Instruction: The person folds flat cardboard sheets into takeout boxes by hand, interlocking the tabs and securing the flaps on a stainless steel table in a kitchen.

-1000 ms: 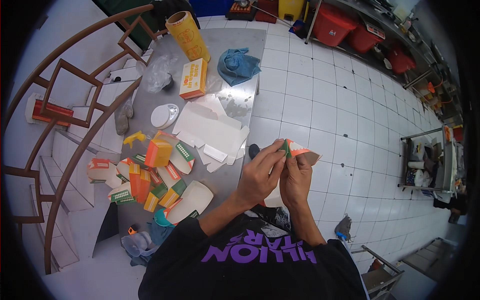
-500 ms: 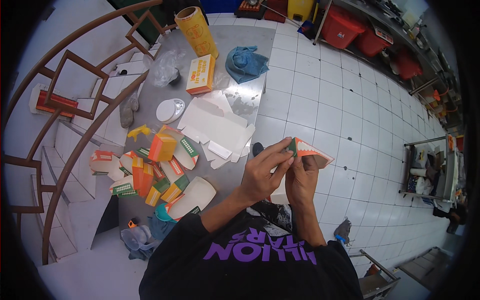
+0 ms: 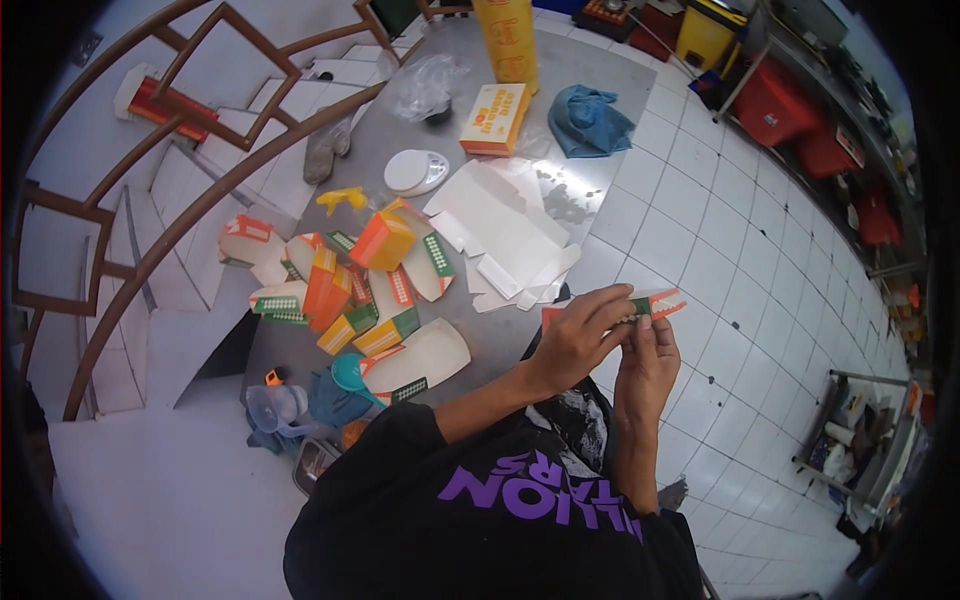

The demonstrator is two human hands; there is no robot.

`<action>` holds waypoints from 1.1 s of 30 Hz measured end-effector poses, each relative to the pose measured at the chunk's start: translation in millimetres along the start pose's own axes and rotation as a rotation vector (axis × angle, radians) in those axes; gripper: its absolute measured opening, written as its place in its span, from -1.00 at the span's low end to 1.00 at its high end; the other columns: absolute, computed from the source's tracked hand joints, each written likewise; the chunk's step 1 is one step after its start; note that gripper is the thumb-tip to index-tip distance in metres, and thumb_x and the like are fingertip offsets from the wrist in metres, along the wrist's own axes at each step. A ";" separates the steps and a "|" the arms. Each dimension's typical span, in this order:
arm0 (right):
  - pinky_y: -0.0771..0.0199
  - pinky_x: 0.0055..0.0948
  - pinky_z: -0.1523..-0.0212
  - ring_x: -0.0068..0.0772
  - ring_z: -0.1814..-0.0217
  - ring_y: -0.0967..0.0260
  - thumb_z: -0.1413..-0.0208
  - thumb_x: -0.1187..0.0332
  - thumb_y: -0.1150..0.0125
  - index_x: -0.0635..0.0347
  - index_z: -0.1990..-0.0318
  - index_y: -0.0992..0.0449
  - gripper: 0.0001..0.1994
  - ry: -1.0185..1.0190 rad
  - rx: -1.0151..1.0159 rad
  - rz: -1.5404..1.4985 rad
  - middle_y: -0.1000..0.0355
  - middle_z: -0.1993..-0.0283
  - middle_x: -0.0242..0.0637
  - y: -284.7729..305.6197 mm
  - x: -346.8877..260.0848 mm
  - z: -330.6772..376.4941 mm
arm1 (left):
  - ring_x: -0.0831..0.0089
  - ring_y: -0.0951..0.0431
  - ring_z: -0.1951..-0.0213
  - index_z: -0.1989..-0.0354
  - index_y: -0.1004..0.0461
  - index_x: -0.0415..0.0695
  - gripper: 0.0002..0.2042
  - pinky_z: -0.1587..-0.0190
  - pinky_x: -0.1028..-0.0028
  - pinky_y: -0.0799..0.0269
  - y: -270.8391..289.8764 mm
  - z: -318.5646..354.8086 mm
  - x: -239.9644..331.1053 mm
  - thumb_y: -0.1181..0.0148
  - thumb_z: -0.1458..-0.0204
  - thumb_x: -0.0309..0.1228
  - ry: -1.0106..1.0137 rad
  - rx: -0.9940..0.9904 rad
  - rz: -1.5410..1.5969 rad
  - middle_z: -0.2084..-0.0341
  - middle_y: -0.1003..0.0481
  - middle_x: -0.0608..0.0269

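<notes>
Over the floor beside the table's right edge, both hands hold a paper food tray (image 3: 664, 301) with orange, green and white printing. My left hand (image 3: 580, 335) closes over its near left side, fingers bent along the green strip. From below, my right hand (image 3: 648, 372) pinches it between thumb and fingers; part of the tray is hidden behind the hands. On the table to the left lies a heap of folded paper trays (image 3: 400, 290) in orange, green and yellow. White flat cardboard blanks (image 3: 500, 225) lie nearest the hands.
The metal table (image 3: 390, 150) also bears a yellow film roll (image 3: 508, 45), a yellow-white box (image 3: 494, 118), a round white scale (image 3: 416, 172) and a blue cloth (image 3: 590, 122). A brown railing (image 3: 300, 125) runs at the left. Red bins (image 3: 775, 100) stand far right.
My view has swung left, so the table sits further right in it. The paper tray has been turned in my hands, its green strip now lying lengthwise.
</notes>
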State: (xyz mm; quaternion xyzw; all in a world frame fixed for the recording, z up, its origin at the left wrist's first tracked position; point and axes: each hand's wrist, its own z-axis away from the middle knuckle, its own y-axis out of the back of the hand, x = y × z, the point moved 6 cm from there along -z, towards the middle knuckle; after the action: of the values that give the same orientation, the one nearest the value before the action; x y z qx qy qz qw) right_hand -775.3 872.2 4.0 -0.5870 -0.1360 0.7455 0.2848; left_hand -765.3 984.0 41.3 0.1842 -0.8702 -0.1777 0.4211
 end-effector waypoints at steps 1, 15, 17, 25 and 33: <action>-0.32 -0.51 0.03 -0.51 0.13 -0.36 -0.17 0.39 -0.08 0.38 0.08 -0.33 -0.75 -0.021 -0.011 0.015 -0.42 0.16 -0.21 -2.7 4.5 -1.3 | 0.17 -0.51 0.15 0.23 -0.44 -0.27 -0.74 0.12 0.36 -0.46 4.1 0.7 -3.4 -0.25 0.15 -0.59 0.052 0.017 0.029 0.11 -0.44 0.03; -0.37 -0.48 0.05 -0.33 0.01 -0.40 -0.10 0.29 -0.15 0.40 -0.05 -0.36 -0.58 -0.493 -0.650 0.511 -0.44 0.10 -0.13 -69.9 41.3 -45.3 | 0.45 -0.52 0.38 0.16 -0.39 -0.27 -0.79 0.32 0.46 -0.40 124.4 103.5 -136.2 -0.14 -0.01 -0.57 0.829 0.484 -0.015 0.37 -0.50 0.12; -0.39 -0.48 0.09 -0.29 0.10 -0.43 -0.05 0.25 -0.20 0.40 -0.02 -0.37 -0.55 -0.236 -0.550 0.814 -0.45 0.12 -0.09 -56.1 64.2 -98.2 | 0.53 -0.46 0.36 0.16 -0.36 -0.27 -0.79 0.29 0.49 -0.37 168.7 102.6 -139.2 -0.14 -0.02 -0.55 0.829 0.731 0.105 0.32 -0.48 0.23; -0.26 -0.08 0.02 -0.07 -0.09 -0.27 0.16 0.27 -0.33 0.22 -0.09 -0.32 -0.41 0.126 -0.376 1.683 -0.32 -0.04 0.00 -37.2 175.7 -187.2 | 0.41 -0.37 0.03 -0.04 -0.22 -0.31 -0.60 -0.03 0.45 -0.27 239.8 156.8 -183.1 -0.14 -0.01 -0.57 0.995 1.017 -0.088 0.08 -0.36 0.11; -0.22 -0.17 0.13 -0.21 0.19 -0.44 0.04 0.31 -0.19 0.15 0.20 -0.42 -0.76 0.348 -0.388 1.795 -0.50 0.25 -0.25 -58.2 159.9 -181.7 | 0.10 -0.22 -0.14 -0.01 -0.23 -0.31 -0.57 -0.16 0.21 -0.11 216.9 120.0 -112.7 -0.15 0.08 -0.59 0.683 0.954 -0.661 -0.02 -0.26 -0.01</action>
State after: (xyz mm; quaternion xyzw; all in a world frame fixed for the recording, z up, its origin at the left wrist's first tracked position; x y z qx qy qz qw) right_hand -610.6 988.2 -142.1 -0.6131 0.2908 0.5524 -0.4841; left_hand -833.1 1244.0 -3.1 0.6524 -0.5694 0.1747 0.4687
